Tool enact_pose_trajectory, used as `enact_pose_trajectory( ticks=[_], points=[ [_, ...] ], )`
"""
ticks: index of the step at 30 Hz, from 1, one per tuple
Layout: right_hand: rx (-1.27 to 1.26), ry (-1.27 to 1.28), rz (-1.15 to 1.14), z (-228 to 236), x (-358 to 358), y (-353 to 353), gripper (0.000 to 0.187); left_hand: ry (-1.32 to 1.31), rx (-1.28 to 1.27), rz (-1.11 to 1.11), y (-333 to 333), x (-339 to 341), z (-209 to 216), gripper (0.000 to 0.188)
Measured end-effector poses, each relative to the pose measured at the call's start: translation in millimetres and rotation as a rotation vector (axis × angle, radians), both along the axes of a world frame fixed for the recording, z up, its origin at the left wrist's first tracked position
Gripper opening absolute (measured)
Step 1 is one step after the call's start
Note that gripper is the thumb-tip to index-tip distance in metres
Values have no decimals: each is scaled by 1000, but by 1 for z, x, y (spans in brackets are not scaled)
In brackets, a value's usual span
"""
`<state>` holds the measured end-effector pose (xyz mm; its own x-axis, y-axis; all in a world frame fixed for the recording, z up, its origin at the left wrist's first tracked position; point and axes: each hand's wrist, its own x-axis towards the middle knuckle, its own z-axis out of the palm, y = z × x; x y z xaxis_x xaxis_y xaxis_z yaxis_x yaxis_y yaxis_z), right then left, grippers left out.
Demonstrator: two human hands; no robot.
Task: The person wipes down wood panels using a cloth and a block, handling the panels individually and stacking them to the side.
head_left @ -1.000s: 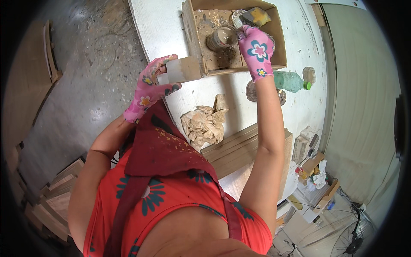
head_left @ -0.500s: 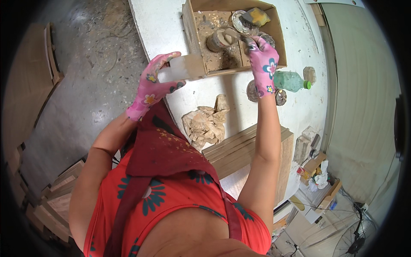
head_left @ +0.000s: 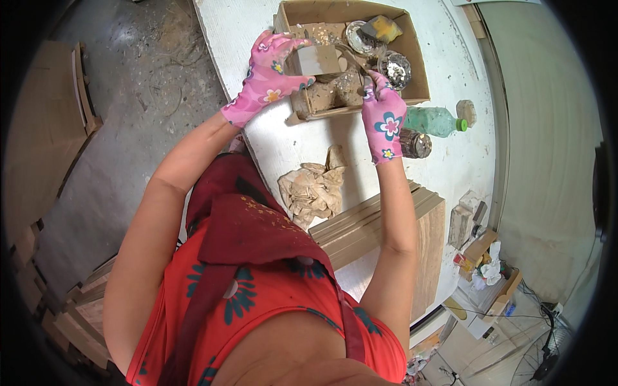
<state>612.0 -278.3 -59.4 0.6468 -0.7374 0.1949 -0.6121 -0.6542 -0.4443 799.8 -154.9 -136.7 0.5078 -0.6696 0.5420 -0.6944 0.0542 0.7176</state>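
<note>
My left hand [head_left: 270, 76], in a pink flowered glove, grips a pale flat rectangular piece [head_left: 316, 60] with a brownish far edge, holding it over an open cardboard box [head_left: 420, 48]. My right hand [head_left: 385, 110], gloved alike, is closed round a thin narrow tool [head_left: 358, 63], whose tip points toward that piece; its exact kind is unclear. Below them in the box, a dusty round container [head_left: 348, 89] is partly covered by the piece. Also inside are a clear round vessel [head_left: 360, 40], a jar with pale crusted contents [head_left: 394, 69] and a yellow-grey sponge-like block [head_left: 385, 28].
Right of my right hand lie a green bottle [head_left: 430, 121] with a bright green cap and a dark jar [head_left: 415, 143]. A crumpled tan cloth [head_left: 312, 192] rests on the white table [head_left: 264, 138]. Stacked wooden boards [head_left: 380, 222] lie under my right forearm.
My left hand has moved forward and right, bringing the pale piece from beside the box to over it. My right hand has shifted slightly left and nearer to me; both hands are now closer together.
</note>
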Motion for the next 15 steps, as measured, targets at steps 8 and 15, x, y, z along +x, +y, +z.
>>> enact_pose_trajectory(
  ticks=[8, 15],
  points=[
    [-106, 113, 40, 3, -3, 7, 25, -20, 98, 20, 0, -1, 4, 65],
    [12, 0, -93, -12, -11, 2, 23, -71, 111, 66, -1, 0, 10, 65]
  ],
)
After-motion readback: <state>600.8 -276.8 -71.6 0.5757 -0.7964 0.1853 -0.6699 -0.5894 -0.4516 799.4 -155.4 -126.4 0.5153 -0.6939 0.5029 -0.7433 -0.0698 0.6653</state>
